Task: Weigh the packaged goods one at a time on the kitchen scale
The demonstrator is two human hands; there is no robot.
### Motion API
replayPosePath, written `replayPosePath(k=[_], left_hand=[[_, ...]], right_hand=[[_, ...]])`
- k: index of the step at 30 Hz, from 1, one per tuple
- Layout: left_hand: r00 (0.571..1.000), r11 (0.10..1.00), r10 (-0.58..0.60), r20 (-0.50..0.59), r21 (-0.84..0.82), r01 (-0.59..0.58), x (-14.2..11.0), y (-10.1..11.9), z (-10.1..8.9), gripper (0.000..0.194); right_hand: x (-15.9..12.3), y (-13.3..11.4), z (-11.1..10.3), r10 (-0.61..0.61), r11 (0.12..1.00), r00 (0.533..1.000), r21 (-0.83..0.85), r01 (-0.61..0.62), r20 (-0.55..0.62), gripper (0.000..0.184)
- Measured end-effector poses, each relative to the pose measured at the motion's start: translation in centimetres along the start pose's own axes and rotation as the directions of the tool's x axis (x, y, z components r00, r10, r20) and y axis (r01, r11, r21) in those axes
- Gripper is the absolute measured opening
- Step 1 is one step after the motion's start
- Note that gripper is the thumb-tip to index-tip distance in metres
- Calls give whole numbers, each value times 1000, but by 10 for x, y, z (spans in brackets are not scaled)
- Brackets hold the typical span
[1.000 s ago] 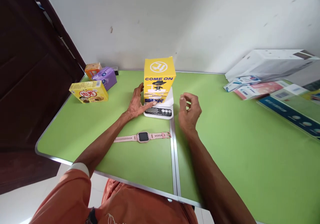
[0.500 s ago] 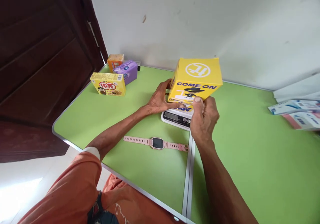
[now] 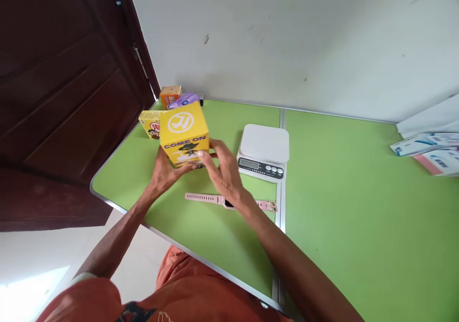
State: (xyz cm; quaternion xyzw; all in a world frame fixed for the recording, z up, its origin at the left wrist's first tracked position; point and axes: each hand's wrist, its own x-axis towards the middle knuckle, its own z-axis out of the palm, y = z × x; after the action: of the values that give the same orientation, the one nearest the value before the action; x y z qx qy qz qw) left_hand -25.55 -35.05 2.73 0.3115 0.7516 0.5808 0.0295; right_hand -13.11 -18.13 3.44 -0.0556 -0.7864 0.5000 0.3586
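Note:
Between my two hands is a yellow box (image 3: 184, 129) printed "COME ON" with a hatted figure. My left hand (image 3: 165, 172) grips it from the lower left, thumb along its front. On the right side my right hand (image 3: 224, 169) clasps it, thumb on the front face. The box is left of a white kitchen scale (image 3: 264, 145), whose plate is bare. Below the box a pink smartwatch (image 3: 204, 197) lies stretched out on the green table, its face mostly covered by my right wrist.
Behind the held box stand a yellow snack box (image 3: 149, 122), an orange box (image 3: 169, 94) and a purple pack (image 3: 186, 100). At the far right lie several flat packages (image 3: 430, 142) near the wall. A metal seam (image 3: 282, 197) crosses the green table (image 3: 358, 226).
My right hand has closed on the yellow box. Both hands have lifted it off the scale and carried it left, in front of the snack box and purple pack.

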Motion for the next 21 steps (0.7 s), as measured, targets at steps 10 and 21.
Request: replayPosePath(k=[10,21], left_hand=[[973,972,-162,-162,144,186,-8,-44,-59,91],[970,952,-107,-219,259,164,39,-46,-62,69]], right_hand=[[12,27,84,69,994,968,68,-87,241,58],[12,29,87,98,995,950,-57,-85,295,49]])
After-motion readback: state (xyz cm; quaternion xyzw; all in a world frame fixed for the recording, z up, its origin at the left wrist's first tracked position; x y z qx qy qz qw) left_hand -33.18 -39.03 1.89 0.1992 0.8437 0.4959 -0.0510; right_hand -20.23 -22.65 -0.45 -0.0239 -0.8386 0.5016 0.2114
